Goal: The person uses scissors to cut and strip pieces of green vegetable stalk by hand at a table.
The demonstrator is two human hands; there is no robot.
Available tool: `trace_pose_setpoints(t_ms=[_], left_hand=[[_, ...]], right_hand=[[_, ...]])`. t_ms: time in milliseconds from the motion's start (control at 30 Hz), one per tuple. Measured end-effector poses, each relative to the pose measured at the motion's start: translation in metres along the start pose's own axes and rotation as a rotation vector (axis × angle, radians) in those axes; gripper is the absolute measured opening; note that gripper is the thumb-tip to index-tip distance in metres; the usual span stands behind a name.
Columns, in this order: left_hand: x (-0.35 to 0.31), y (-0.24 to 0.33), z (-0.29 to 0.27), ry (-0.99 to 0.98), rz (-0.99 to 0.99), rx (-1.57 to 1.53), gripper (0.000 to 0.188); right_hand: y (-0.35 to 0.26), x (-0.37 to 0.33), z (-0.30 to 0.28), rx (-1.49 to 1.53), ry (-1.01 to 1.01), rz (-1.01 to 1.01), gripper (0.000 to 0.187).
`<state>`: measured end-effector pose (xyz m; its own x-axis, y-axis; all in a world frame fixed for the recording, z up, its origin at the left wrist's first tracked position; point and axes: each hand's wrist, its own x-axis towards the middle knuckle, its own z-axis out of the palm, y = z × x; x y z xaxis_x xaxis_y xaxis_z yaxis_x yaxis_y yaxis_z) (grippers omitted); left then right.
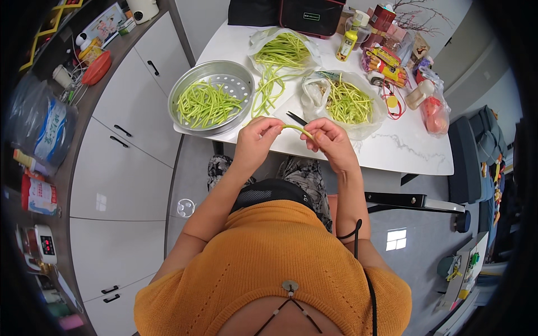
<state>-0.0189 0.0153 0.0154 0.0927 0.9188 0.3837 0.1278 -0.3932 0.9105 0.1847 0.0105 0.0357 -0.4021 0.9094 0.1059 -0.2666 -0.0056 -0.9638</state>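
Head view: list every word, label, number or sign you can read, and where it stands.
Blue-and-white label on clear plastic container: large characters, wording withheld.
Tag on dark case: too small to read.
Yellow bottle, red-and-white package, yellow-and-red packet: print too small.
White appliance's panel: red marks, too blurred.

1 fisheye view looks steeply down from the person's head: sweater (pixel 274 246) close at 6 o'clock, left hand (pixel 255 140) and right hand (pixel 333 142) near centre, table (pixel 412 143) beyond towards 12 o'clock.

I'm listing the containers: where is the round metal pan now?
In the head view, the round metal pan sits at the left end of the table, left of the loose green stems and beyond the left hand.
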Motion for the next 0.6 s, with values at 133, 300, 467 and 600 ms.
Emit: trace_pose_setpoints(t_ms=[133, 300, 467, 600], left_hand=[[-0.002, 0.002, 0.004, -0.009, -0.003, -0.043, 0.011], [-0.006, 0.008, 0.008, -0.049, -0.055, -0.092, 0.011], [-0.011, 0.004, 0.011, -0.087, -0.084, -0.14, 0.011], [-0.013, 0.004, 0.014, -0.091, -0.114, -0.179, 0.012]], right_hand=[[0.006, -0.001, 0.005, 0.24, -0.145, 0.027, 0.032], [0.012, -0.001, 0.006, 0.207, -0.128, 0.006, 0.047], [0.011, -0.002, 0.006, 0.144, -0.074, -0.003, 0.048], [0.012, -0.002, 0.005, 0.037, 0.018, -0.045, 0.038]])
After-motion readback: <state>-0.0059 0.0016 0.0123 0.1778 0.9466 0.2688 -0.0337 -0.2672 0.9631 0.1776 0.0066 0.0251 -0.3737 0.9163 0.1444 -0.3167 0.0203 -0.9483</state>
